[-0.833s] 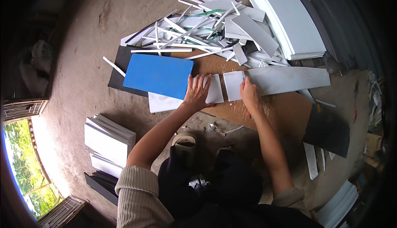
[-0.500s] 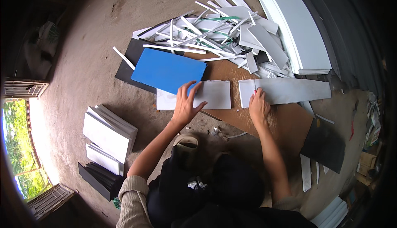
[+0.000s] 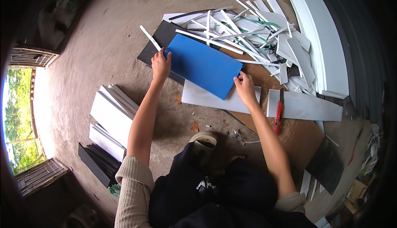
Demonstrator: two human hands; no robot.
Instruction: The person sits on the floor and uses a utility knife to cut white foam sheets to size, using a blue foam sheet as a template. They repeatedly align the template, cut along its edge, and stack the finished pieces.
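A blue rectangular sheet (image 3: 202, 65) lies at a slant between my hands, over a black sheet (image 3: 166, 33) and part of a white sheet (image 3: 202, 96). My left hand (image 3: 160, 66) grips its left edge, fingers closed round it. At the right end, my right hand (image 3: 246, 88) pinches the edge near the corner. To the right of that hand, a red-handled utility knife (image 3: 278, 118) rests across a second white sheet (image 3: 308, 105), partly over the brown board (image 3: 302, 143) beneath.
White strips and offcuts (image 3: 248, 29) are heaped at the far side, beside a tall stack of long white sheets (image 3: 320, 38). On the left, cut white pieces (image 3: 109, 110) stand near black pieces (image 3: 97, 166). My shoe (image 3: 203, 139) is close to the board.
My right hand has let go of the knife and moved left to the blue sheet. My left hand has shifted to its left edge. The blue sheet is now tilted more steeply.
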